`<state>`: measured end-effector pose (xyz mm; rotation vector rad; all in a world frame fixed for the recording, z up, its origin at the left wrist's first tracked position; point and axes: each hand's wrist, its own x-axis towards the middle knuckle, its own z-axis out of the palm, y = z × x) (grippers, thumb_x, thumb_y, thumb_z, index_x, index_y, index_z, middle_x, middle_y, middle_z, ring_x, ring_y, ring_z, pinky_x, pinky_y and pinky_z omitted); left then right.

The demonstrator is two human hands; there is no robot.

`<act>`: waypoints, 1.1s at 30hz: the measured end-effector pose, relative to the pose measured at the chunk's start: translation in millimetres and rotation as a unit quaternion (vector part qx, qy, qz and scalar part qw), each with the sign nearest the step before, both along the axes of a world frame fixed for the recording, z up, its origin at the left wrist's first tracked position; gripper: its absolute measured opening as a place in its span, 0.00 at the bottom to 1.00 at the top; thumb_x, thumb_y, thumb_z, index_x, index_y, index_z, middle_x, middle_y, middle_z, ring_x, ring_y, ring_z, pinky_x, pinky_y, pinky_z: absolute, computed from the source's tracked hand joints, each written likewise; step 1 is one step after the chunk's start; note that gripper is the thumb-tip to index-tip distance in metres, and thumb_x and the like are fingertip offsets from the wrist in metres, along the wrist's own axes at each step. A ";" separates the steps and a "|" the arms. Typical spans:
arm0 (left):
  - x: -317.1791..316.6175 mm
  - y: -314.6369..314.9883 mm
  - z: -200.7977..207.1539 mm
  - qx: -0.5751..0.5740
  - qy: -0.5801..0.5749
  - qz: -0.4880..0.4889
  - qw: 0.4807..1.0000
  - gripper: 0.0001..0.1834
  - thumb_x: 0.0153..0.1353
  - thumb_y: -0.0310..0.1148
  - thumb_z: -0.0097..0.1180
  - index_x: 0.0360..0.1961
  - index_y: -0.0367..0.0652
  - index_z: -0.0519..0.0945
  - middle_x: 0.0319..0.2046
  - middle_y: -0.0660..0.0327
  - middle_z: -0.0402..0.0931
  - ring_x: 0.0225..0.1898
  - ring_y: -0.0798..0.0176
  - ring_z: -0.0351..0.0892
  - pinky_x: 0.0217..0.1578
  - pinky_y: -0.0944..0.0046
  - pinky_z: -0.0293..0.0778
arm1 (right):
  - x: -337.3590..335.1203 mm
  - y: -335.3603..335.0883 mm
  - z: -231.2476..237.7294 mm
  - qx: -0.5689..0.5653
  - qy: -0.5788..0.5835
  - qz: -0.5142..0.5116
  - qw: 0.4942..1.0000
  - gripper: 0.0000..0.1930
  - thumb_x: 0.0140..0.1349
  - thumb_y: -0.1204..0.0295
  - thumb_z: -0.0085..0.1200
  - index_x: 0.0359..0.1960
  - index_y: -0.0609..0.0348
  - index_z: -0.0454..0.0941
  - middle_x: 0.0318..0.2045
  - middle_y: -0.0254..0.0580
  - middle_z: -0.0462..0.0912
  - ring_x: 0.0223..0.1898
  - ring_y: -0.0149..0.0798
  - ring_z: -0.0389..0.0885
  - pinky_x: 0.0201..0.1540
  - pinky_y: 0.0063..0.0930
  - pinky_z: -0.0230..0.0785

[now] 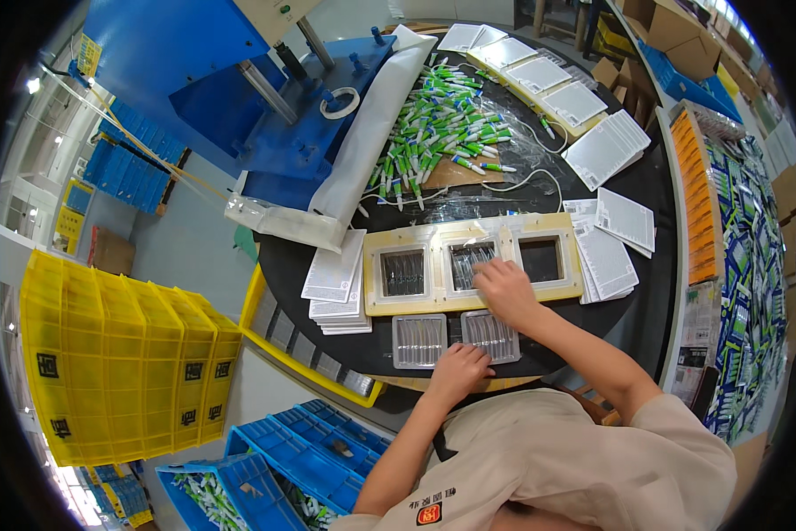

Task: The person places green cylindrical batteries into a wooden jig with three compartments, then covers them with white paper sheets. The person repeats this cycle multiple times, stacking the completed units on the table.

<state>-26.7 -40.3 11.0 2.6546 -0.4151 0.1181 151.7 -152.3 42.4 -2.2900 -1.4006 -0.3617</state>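
Clear plastic blister trays (455, 338), two side by side, sit at the near edge of the round black bench (655, 212). We rest our left hand (456, 370) on them, fingers curled loosely, gripping nothing. Our right hand (504, 288), fingers spread flat, presses the cream three-window frame (469, 264) just behind. Green-and-white tubes (442, 124) lie heaped toward the far edge.

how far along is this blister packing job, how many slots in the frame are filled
Done: the left slot of the cream three-slot frame holds a clear plastic tray. In hand: the right hand rests at the middle slot, which also holds a tray; the left hand touches the loose clear trays at the table edge. Left: the right slot looks empty, and a large pile of green-and-white tubes waits.
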 end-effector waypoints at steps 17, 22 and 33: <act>11.0 -3.5 -0.3 -0.047 0.042 0.046 0.997 0.06 0.56 0.33 0.66 0.34 0.46 0.86 0.34 0.63 0.82 0.43 0.56 0.79 0.50 0.54 0.69 | -58.1 -73.7 -7.6 -0.099 0.307 0.116 0.939 0.11 0.59 0.62 0.65 0.40 0.51 0.84 0.35 0.38 0.82 0.45 0.45 0.79 0.46 0.41 0.71; -10.8 -15.1 -10.1 -0.121 -0.065 0.201 0.970 0.19 0.49 0.32 0.72 0.44 0.44 0.83 0.48 0.57 0.79 0.53 0.50 0.75 0.54 0.51 0.66 | -81.1 -76.6 -40.6 -0.081 0.231 0.058 0.968 0.06 0.58 0.65 0.64 0.31 0.52 0.85 0.31 0.36 0.80 0.40 0.42 0.78 0.40 0.38 0.65; -14.4 -14.1 -6.5 -0.012 -0.046 0.244 0.969 0.54 0.49 0.51 0.77 0.72 0.43 0.61 0.70 0.47 0.59 0.72 0.42 0.57 0.72 0.28 0.41 | -33.9 -115.3 45.7 0.182 0.046 -0.213 0.959 0.05 0.53 0.81 0.58 0.32 0.63 0.79 0.37 0.46 0.83 0.41 0.50 0.82 0.42 0.41 0.75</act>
